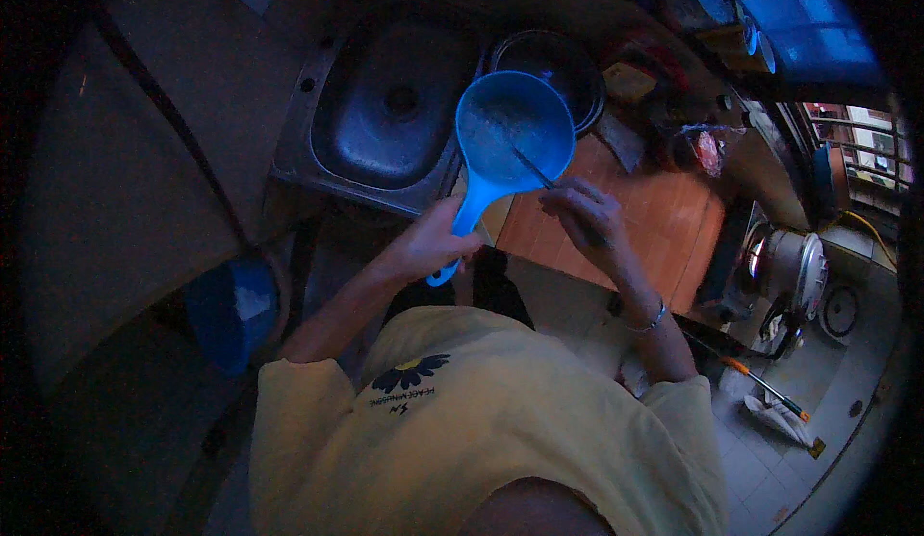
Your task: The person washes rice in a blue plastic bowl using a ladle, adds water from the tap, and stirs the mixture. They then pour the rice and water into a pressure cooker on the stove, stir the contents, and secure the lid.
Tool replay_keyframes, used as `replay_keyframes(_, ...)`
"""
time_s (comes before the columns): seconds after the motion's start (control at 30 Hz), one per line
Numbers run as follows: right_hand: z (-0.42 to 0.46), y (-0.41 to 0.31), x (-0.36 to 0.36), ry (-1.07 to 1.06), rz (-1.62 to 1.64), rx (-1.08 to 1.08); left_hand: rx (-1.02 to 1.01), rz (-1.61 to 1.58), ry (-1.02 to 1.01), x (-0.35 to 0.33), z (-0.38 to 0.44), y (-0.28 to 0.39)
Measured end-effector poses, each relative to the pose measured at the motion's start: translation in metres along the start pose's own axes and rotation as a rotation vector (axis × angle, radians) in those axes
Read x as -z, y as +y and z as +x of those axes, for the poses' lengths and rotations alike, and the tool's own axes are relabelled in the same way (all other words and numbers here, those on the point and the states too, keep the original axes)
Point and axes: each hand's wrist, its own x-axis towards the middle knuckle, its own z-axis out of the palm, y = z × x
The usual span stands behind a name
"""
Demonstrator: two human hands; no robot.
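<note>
A light-blue plastic ladle-shaped scoop is held up in front of me, its bowl facing upward. My left hand grips it by the handle, and the handle's end sticks out below the fingers. Inside the bowl lies some pale, speckled stuff, too dim to name. In my right hand is a thin dark utensil, perhaps a chopstick or a spoon handle; its far end dips into the bowl. The fingers hide the rest of it.
A stainless steel sink lies ahead on the left, a dark round pan or basin beside it. Right of that is an orange-brown tiled countertop. A metal pot stands at the far right. A blue container is at lower left.
</note>
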Motion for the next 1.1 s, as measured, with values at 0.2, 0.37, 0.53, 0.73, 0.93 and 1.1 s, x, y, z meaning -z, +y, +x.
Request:
replay_keyframes(0.2, 0.003, -0.020, 0.051, -0.198, -0.114, 0.139, -0.010, -0.049, -0.057, 0.012, 0.000, -0.007)
replay_keyframes(0.37, 0.020, -0.018, 0.065, -0.213, -0.359, 0.385, -0.025, 0.016, -0.052, 0.013, 0.001, -0.015)
replay_keyframes(0.53, 0.041, 0.011, 0.055, -0.151, -0.496, 0.632, -0.003, 0.004, -0.063, 0.012, -0.005, -0.010)
replay_keyframes(0.73, 0.004, -0.001, 0.039, -0.213, -0.499, 0.272, -0.031, -0.030, -0.053, 0.010, -0.007, -0.014)
replay_keyframes(0.93, -0.008, -0.036, 0.018, 0.022, -0.075, -0.093, -0.023, 0.016, -0.025, 0.005, 0.001, -0.015)
replay_keyframes(1.1, -0.007, -0.045, 0.021, 0.075, -0.117, -0.032, -0.029, 0.049, -0.052, 0.006, 0.001, -0.010)
